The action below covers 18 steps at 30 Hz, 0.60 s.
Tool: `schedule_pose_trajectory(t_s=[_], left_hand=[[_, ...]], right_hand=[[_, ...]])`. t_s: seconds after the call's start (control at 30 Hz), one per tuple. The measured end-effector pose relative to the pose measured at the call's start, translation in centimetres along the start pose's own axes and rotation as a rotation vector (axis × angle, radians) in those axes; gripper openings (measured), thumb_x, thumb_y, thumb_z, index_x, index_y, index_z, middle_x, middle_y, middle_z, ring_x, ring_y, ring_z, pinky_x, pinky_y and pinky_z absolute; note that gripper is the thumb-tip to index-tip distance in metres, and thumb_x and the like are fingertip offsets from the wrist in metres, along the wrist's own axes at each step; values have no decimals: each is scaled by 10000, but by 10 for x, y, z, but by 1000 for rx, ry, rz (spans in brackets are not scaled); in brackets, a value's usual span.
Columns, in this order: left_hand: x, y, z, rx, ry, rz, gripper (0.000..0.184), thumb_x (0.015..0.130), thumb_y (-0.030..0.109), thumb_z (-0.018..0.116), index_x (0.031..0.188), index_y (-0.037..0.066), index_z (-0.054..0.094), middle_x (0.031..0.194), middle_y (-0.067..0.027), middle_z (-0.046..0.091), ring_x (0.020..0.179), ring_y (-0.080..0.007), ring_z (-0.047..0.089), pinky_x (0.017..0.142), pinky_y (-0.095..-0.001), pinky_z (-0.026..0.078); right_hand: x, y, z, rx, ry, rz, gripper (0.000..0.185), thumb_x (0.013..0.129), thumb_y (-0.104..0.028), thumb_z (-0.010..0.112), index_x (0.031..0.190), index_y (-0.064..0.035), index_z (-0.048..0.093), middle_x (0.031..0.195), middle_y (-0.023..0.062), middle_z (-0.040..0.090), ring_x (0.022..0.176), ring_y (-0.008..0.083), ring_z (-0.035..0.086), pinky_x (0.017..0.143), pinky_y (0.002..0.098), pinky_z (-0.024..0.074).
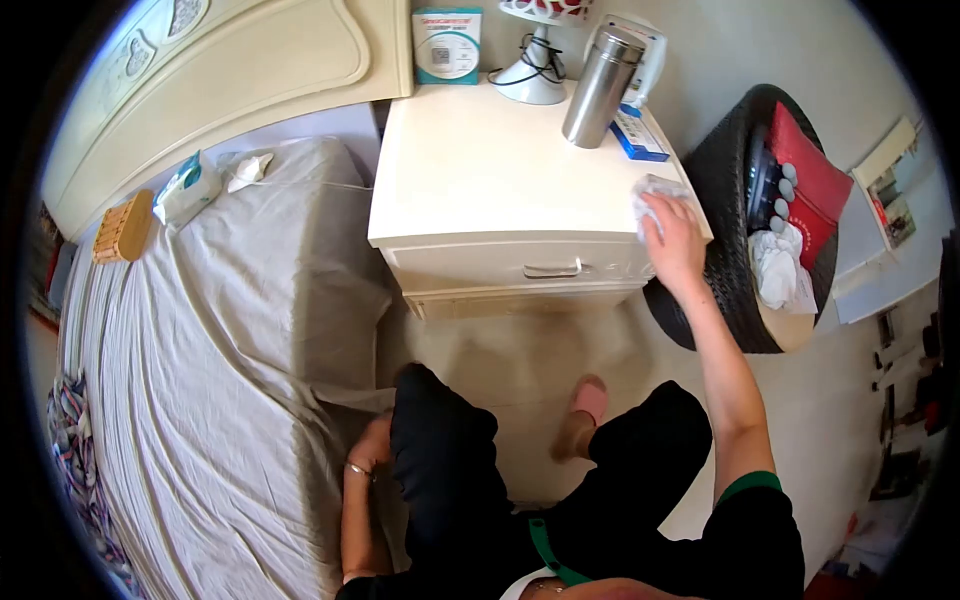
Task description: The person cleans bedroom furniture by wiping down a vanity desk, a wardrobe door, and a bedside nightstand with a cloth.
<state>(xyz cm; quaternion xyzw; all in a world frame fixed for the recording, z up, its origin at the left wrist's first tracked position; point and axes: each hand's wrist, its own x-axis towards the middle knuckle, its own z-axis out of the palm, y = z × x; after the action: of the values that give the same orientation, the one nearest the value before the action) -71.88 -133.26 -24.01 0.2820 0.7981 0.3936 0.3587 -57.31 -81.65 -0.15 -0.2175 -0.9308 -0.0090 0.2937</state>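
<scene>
My right hand (673, 238) is closed on a pale crumpled cloth (655, 190), pressed on the top of the cream nightstand (480, 180) at its front right corner. My left hand (371, 445) is down between the bed's side and my left knee, a bracelet at the wrist; its fingers are mostly hidden. A steel thermos (603, 88) stands upright at the nightstand's back right, beside a blue box (640, 134) lying flat. Behind the thermos is a white object (648, 65). A white lamp (533, 75) with its dark cord wrapped round it stands at the back.
An upright teal-and-white box (448, 47) is at the nightstand's back left. The bed (230, 320) at left bears a tissue pack (187, 190), a wooden object (123, 228) and a crumpled tissue (250, 171). A dark woven chair (715, 180) with a red cushion (808, 180) stands at right.
</scene>
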Motion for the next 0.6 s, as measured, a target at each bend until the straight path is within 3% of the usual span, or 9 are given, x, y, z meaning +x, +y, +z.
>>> schedule_pose_trajectory(t_s=[0.1,0.17,0.23,0.3,0.43,0.5,0.53,0.57,0.6], left_hand=[[23,68,-19,177,224,137,261,979,54,477,1198,16,613,1110,-228,649,1020,-376,631,915,-388,481],[26,119,-30,50,345,267,236,985,69,487,1177,-4,604,1093,-193,663,1014,-325,646,909,-371,488],[28,158,-35,-157,294,271,245,996,53,486,1202,-14,599,1127,-125,669,1093,-228,621,964,-323,467],[26,183,-38,-207,284,388,235,976,60,519,1178,-19,610,1092,-145,671,1023,-233,641,908,-329,497],[0,259,-58,-85,270,454,238,963,74,559,1184,-4,600,1020,-128,662,967,-224,645,856,-343,503],[-6,283,-74,443,295,712,263,918,135,618,1157,26,612,989,-153,649,932,-313,631,832,-403,496],[-1,283,-84,486,268,711,308,874,196,661,1144,49,626,974,-169,642,943,-372,605,850,-436,486],[7,276,-95,619,272,607,346,871,208,668,1178,61,611,1026,-163,636,996,-356,598,886,-443,474],[14,261,-107,746,272,504,384,868,219,675,1213,72,595,1078,-156,631,1048,-340,591,921,-449,463]], right_hand=[[22,-76,20,149,-80,-156,344,893,-154,616,1234,-118,640,1294,136,612,1240,344,526,1069,431,407],[39,-132,39,300,-108,-280,343,892,-194,630,1229,-130,641,1303,121,610,1244,334,527,1060,434,416],[56,-188,67,370,-109,-379,338,895,-223,632,1222,-135,642,1292,112,615,1233,330,533,1053,436,423],[77,-226,89,470,-100,-493,336,898,-251,634,1215,-140,644,1280,102,620,1223,325,538,1046,438,429],[152,-252,132,291,-251,-304,322,912,-312,618,1185,-148,662,1234,84,630,1179,305,553,1011,432,451],[172,-241,151,334,-51,-319,238,895,-261,611,1066,-108,674,1114,138,645,1091,331,589,927,452,484],[173,-237,156,357,53,-330,184,885,-223,602,971,-77,676,994,193,659,1016,353,617,847,469,515],[166,-237,153,358,49,-325,184,885,-223,602,971,-77,676,994,193,659,1016,353,617,847,469,515],[157,-236,149,352,-114,-278,247,888,-255,618,1078,-108,673,1122,143,645,1093,339,591,917,452,489]])
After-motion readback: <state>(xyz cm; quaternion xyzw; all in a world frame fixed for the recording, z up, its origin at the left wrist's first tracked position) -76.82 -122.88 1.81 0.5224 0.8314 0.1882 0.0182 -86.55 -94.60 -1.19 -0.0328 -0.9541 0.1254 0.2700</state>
